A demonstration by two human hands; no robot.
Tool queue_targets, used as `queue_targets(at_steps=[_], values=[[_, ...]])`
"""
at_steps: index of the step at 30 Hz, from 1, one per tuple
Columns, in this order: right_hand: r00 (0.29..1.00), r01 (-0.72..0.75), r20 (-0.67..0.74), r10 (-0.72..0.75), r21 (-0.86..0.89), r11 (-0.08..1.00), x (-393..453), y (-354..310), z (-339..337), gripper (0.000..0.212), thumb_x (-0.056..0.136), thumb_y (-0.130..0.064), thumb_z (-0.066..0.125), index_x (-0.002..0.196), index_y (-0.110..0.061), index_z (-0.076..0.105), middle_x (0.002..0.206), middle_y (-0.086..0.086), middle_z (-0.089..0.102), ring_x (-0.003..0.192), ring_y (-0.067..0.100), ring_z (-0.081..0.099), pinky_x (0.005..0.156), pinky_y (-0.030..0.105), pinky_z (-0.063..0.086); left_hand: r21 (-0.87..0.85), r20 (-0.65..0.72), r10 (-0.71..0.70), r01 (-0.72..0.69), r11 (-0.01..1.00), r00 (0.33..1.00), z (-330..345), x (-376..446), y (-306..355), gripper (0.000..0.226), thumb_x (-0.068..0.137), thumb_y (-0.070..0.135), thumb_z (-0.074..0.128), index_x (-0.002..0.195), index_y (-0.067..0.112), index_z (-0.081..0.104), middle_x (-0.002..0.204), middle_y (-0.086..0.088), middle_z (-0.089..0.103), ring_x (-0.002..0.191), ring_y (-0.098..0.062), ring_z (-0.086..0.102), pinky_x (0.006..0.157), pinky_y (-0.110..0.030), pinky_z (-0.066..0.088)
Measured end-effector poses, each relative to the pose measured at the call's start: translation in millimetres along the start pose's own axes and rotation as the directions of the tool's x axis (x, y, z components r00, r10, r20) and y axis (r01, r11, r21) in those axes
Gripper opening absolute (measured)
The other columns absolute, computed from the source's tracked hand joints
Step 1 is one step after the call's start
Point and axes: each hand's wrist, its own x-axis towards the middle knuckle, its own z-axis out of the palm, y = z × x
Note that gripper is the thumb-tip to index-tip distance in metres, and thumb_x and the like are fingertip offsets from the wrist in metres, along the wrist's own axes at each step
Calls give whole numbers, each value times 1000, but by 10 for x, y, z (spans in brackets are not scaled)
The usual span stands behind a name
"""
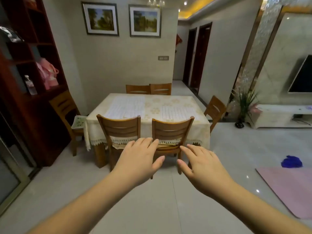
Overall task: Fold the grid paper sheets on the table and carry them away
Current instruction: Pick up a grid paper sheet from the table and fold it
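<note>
Dining table (148, 105) is sitting at about 12 o'clock from the hands, well apart from them, with two chairs tucked in between. Two grid paper sheets are lying flat on the tablecloth: the left sheet (125, 106) is running lengthwise away from the person, the right sheet (177, 111) is lying crosswise at roughly 1 o'clock. Both are looking white, ruled, unfolded. Left hand (140, 159) and right hand (197, 163) are hovering, fingers spread and relaxed, holding nothing. I'd guess each hand is nearer its own side's sheet.

Dim warm room, ceiling lights (185, 3) glaring (top right), soft blur, edges bowed
</note>
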Motion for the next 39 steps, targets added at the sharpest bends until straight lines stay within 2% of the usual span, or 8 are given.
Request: queue_targets(at_steps=[4, 7, 9, 17, 21, 27, 32, 39], values=[[999, 51, 19, -51, -2, 999, 164, 536, 89, 62, 99, -59, 21, 154, -30, 22, 159, -7, 26, 147, 12, 21, 118, 31, 18, -1, 79, 41, -41, 999, 996, 203, 407, 316, 67, 97, 61, 26, 154, 28, 15, 159, 7, 23, 146, -14, 20, 119, -38, 20], [998, 59, -1, -59, 12, 998, 311, 908, 143, 85, 82, -65, -2, 153, -28, 24, 158, -5, 28, 146, 13, 23, 117, 29, 21, 17, 101, 74, -76, 997, 992, 315, 710, 511, 67, 97, 61, 26, 154, 28, 15, 160, 7, 22, 146, -14, 19, 118, -37, 19], [999, 45, -15, -45, 16, 999, 440, 1114, 174, 91, 77, -64, -7, 153, -27, 25, 158, -4, 28, 146, 14, 22, 117, 30, 22, 34, 91, 71, -74, 997, 993, 354, 901, 572, 67, 97, 62, 25, 154, 27, 17, 159, 7, 24, 146, -13, 21, 117, -35, 22], [1000, -5, 13, 4, 54, 999, 855, 1496, 512, 77, 88, -62, 4, 153, -27, 27, 159, -1, 29, 147, 20, 23, 118, 35, 22, 32, 123, 86, -90, 995, 989, 549, 1367, 573, 72, 91, 65, 18, 151, 27, 32, 151, 7, 41, 139, -11, 37, 110, -33, 34], [998, -40, 50, 36, 88, 995, 1124, 1559, 732, 83, 83, -62, 0, 152, -27, 28, 158, 0, 31, 146, 21, 26, 117, 39, 23, 18, 169, 70, -74, 997, 983, 825, 1590, 505, 83, 83, 67, 3, 152, 27, 29, 154, 6, 37, 142, -13, 32, 114, -35, 28], [992, -7, 123, -5, 98, 995, 1784, 1587, 1024, 60, 100, -55, 25, 154, -30, 21, 161, -4, 25, 148, 18, 18, 120, 39, 13, 1, 215, 22, -23, 1000, 976, 1490, 2088, 317, 68, 96, 63, 25, 154, 28, 19, 159, 3, 25, 148, -17, 19, 119, -40, 19], [993, -12, 121, 2, 77, 997, 2429, 1498, 1260, 78, 85, -64, 3, 154, -31, 19, 160, -3, 26, 147, 19, 21, 118, 39, 22, -28, 209, 22, -16, 999, 978, 1816, 2585, -45, 67, 97, 60, 30, 154, 26, 20, 160, 1, 25, 148, -18, 19, 119, -39, 16], [992, -77, 100, 73, 37, 996, 3130, 1533, 1430, 75, 88, -60, 4, 154, -30, 24, 160, -1, 27, 147, 20, 24, 117, 38, 23, -124, 178, 0, 22, 992, 984, 2048, 3213, -395, 62, 99, 54, 31, 153, 25, 26, 157, 1, 30, 146, -18, 23, 118, -37, 19]])
